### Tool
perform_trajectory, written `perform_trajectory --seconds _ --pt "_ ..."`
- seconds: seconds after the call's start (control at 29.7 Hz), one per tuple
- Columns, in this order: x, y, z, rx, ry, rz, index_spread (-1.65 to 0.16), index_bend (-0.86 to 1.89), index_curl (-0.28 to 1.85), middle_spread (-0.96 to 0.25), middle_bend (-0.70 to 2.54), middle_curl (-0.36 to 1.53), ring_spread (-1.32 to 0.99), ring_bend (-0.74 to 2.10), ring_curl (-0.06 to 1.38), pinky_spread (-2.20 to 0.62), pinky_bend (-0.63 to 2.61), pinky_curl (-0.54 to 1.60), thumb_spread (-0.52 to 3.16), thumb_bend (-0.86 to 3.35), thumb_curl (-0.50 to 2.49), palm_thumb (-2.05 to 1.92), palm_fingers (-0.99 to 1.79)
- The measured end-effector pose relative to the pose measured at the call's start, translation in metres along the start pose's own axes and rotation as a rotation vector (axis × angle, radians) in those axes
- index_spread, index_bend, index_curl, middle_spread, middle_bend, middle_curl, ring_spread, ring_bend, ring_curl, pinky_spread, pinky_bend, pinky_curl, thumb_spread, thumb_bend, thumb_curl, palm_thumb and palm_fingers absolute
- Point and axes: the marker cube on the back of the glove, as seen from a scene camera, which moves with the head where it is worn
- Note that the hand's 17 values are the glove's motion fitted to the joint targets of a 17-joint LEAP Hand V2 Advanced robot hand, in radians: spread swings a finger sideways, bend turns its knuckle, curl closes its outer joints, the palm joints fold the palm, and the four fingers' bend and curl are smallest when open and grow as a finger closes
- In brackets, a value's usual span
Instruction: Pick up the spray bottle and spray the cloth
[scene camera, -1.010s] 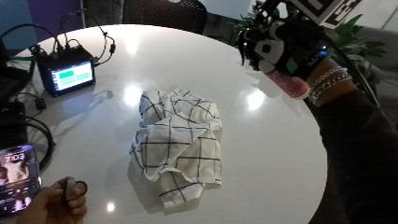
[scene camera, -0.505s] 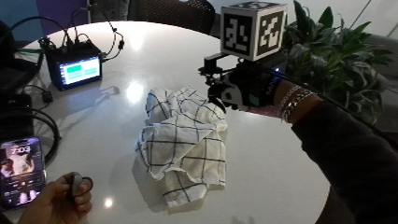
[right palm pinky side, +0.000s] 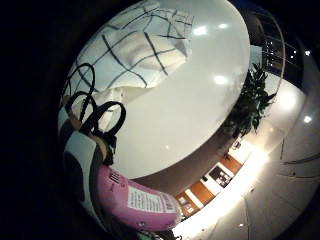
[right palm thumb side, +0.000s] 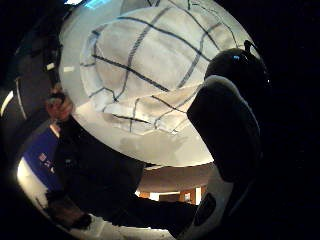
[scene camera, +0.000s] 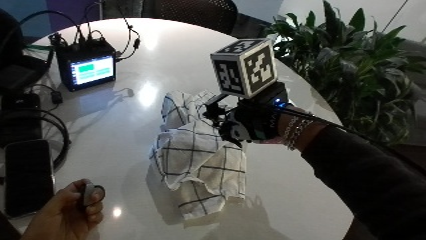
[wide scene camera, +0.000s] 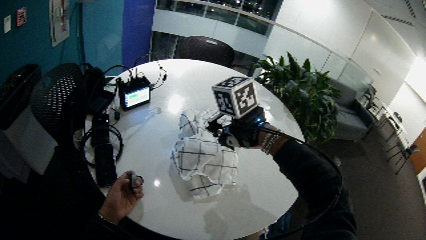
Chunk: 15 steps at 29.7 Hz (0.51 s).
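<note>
Outside view, spray bottle: the pink spray bottle (right palm pinky side: 142, 202) was held in the gloved right hand (scene camera: 249, 127), off the table and above the near edge of the cloth (scene camera: 196, 160).
Grip: fingers were curled round the bottle body; the nozzle could not be made out in any view.
Handling, bottle: judged light and rigid, a smooth plastic body that may slip; best held round the neck with one finger free for the trigger.
Label: a white panel with small print sat on the pink body; the text was too small to read.
Cloth: white with dark grid lines, lying crumpled near the middle of the round white table (scene camera: 166, 65).
Handling, cloth: judged soft and limp; it should stay put under a spray.
Other hand: the bare hand (scene camera: 66, 215) held a small dark object at the table edge.
Surroundings: a small monitor (scene camera: 86, 67) with a lit screen, cables, and a dark phone (scene camera: 26, 175) lay beyond the cloth; a potted plant (scene camera: 333, 55) stood beside the table.
</note>
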Motion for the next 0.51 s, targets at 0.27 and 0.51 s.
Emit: perform_trajectory --seconds 0.27,0.51 --pt "0.002 0.003 -0.007 0.012 -0.025 -0.001 -0.26 0.26 0.56 -0.20 0.42 0.51 -0.16 0.74 0.44 -0.28 0.51 0.40 1.51 0.00 0.12 0.47 1.38" --pt "0.006 0.009 -0.040 0.136 -0.126 -0.021 -0.26 0.25 0.56 -0.20 0.42 0.51 -0.15 0.74 0.44 -0.28 0.51 0.40 1.51 0.00 0.12 0.47 1.38"
